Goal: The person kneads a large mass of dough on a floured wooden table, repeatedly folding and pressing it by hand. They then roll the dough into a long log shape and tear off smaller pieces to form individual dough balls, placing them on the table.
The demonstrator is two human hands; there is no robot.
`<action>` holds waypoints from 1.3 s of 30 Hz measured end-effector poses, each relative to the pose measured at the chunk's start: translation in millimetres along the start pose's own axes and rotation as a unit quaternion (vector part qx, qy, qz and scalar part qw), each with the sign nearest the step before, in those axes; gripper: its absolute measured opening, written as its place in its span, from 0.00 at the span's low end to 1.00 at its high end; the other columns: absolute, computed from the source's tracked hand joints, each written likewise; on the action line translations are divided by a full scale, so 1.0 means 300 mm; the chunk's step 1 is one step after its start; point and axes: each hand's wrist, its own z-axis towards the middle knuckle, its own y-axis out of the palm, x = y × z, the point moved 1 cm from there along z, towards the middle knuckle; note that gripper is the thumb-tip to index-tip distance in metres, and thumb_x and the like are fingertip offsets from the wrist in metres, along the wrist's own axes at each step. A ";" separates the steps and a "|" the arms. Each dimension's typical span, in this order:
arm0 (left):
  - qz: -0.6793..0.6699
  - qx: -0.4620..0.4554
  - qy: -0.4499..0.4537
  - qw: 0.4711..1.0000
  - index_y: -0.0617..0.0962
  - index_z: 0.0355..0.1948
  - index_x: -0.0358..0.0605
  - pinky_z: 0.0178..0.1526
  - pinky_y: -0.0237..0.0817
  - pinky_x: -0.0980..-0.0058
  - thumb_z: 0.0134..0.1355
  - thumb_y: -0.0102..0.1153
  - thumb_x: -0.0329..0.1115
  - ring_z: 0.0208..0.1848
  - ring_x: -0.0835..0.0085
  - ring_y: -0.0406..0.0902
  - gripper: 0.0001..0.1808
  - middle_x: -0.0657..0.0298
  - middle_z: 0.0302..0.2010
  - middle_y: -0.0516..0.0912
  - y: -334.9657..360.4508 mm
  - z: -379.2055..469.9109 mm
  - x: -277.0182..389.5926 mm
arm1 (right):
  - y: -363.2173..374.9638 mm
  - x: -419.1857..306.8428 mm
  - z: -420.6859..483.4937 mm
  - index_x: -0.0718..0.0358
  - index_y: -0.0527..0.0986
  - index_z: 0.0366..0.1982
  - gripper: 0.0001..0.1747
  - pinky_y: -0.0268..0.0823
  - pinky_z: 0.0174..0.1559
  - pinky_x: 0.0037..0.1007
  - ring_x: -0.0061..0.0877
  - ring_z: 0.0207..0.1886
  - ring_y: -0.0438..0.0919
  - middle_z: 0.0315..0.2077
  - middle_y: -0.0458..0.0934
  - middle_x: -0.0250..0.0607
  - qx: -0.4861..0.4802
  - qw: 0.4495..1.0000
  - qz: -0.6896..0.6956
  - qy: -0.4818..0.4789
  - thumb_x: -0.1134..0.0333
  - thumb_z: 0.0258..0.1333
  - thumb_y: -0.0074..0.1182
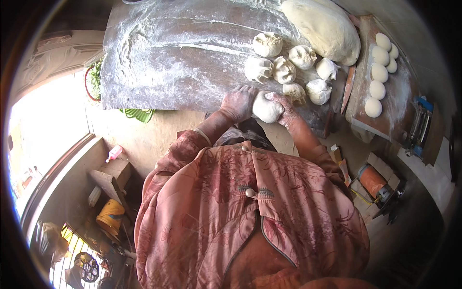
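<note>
A smooth white dough ball (267,107) lies between my two hands at the near edge of a floured wooden board (173,79). My left hand (240,103) presses its curled fingers to the ball's left side; its fingertips are partly hidden. My right hand (284,107) wraps the right side, with the thumb and fingers on the dough. Beyond my hands sit several rough, pinched dough pieces (267,44), one of them (294,92) close to my right hand. A large mass of dough (325,30) rests at the board's far right. Flour coats both hands.
Several smooth dough balls (379,73) stand on a second floured board (393,94) at right, beside a blue-ended metal device (422,123). A wooden stick (348,88) lies between the boards. An orange motor (373,180) is at lower right, a yellow container (110,216) at lower left.
</note>
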 end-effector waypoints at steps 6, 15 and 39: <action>0.063 0.036 0.059 0.996 0.79 0.39 0.50 0.49 0.72 0.65 0.50 0.62 0.42 0.47 0.62 0.78 0.16 0.62 0.40 0.81 -0.016 0.008 -0.008 | -0.033 0.010 -0.017 0.64 0.75 0.50 0.25 0.76 0.50 0.39 0.33 0.46 0.82 0.41 0.81 0.43 -0.042 0.998 0.023 0.043 0.56 0.55 0.61; 0.134 0.077 -0.001 0.988 0.81 0.38 0.53 0.48 0.72 0.67 0.59 0.55 0.43 0.46 0.63 0.78 0.10 0.61 0.40 0.81 -0.157 0.146 -0.117 | 0.063 -0.093 0.004 0.69 0.65 0.61 0.32 0.71 0.58 0.44 0.39 0.55 0.78 0.53 0.76 0.50 -0.227 0.965 0.126 0.018 0.52 0.65 0.47; -0.887 0.144 -0.096 0.427 0.70 0.59 0.34 0.59 0.71 0.56 0.67 0.53 0.29 0.56 0.59 0.77 0.21 0.53 0.58 0.76 -0.279 -0.148 -0.224 | 0.548 -0.261 0.032 0.67 0.67 0.61 0.34 0.78 0.46 0.31 0.30 0.52 0.76 0.56 0.72 0.47 0.036 0.929 -0.295 -0.222 0.61 0.56 0.64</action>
